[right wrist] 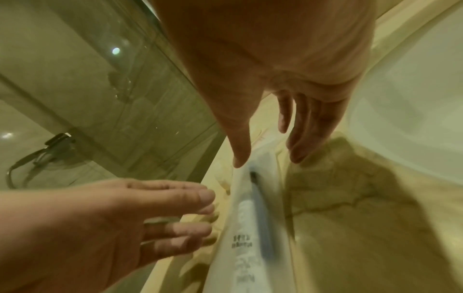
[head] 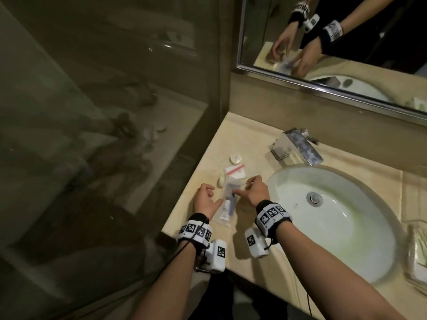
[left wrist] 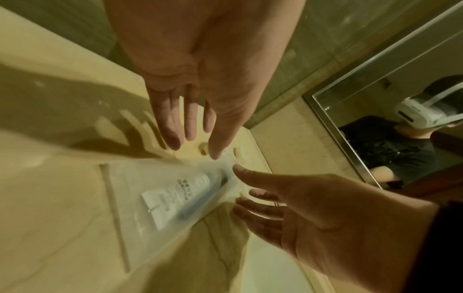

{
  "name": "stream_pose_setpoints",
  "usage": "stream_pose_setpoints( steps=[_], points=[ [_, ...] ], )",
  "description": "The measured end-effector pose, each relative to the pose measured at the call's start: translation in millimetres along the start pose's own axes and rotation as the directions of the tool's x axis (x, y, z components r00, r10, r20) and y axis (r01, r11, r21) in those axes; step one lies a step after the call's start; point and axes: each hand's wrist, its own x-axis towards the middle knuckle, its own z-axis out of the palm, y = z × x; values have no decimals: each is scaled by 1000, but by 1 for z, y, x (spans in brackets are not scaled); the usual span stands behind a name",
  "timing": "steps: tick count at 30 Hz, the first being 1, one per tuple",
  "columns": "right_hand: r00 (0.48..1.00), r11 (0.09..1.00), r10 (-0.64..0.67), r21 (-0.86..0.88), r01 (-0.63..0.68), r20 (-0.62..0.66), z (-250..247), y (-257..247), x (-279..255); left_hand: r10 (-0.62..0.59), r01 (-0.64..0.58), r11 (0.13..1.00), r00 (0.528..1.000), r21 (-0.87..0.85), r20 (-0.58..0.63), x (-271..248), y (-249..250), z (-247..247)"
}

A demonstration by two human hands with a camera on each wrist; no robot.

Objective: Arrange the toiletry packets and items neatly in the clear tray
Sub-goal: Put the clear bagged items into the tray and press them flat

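Since the long clear plastic packet with a toothbrush and white tube inside [head: 227, 199] lies between my two hands, its long axis is what I watch: in the head view it runs from lower centre up toward the middle of the frame, slightly tilted, on the beige marble bench [head: 245, 144]. My left hand [head: 206, 199] sits just left of the packet's lower half, fingers loosely spread and gripping nothing; its thumb reaches toward the packet edge. My right hand [head: 254, 191] is just right of the upper half, fingers relaxed and apart, thumb tip at or very near the film in the right wrist view. Neither hand has closed on anything.

Above the packet lies a smaller clear zip bag with a red strip [head: 235, 171], with a small white round lid-like item [head: 236, 158] farther up and a small pale oval piece [head: 221, 182] to the left. I cannot make out the clear tray's edges for certain, so I cannot tell whether the packet is inside it. I judge both hands about equally near, flanking the long sides.
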Motion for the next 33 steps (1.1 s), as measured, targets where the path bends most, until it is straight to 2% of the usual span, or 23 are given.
stream_pose_setpoints(
  steps=[3,7,12,15,17,20,23,28,33],
  points=[
    [997,996,74,57,-72,-28,9,-5,4,0,0,1000,1000,0,-2,13,6,4],
    [992,992,128,-10,-128,-17,16,-9,8,-6,6,1000,999,-5,-36,29,11,5],
    [991,991,133,-19,-132,28,17,-12,12,19,-19,1000,1000,-6,6,47,13,-9],
    [988,989,148,-3,-148,51,12,-9,15,73,-74,997,996,27,44,53,18,-14],
    [987,988,153,22,-154,41,6,-7,15,155,-157,984,988,86,24,56,26,-15],
    [989,988,147,35,-147,2,-7,-3,16,291,-290,906,956,308,43,57,44,-6],
    [985,982,166,105,-160,-49,-19,3,18,341,-346,782,934,518,108,59,61,11],
    [981,972,147,204,-119,-129,-40,12,14,339,-309,625,935,717,108,66,70,34],
    [976,955,134,284,-82,-171,-57,28,11,352,-287,567,932,772,88,71,71,44]
  ],
)
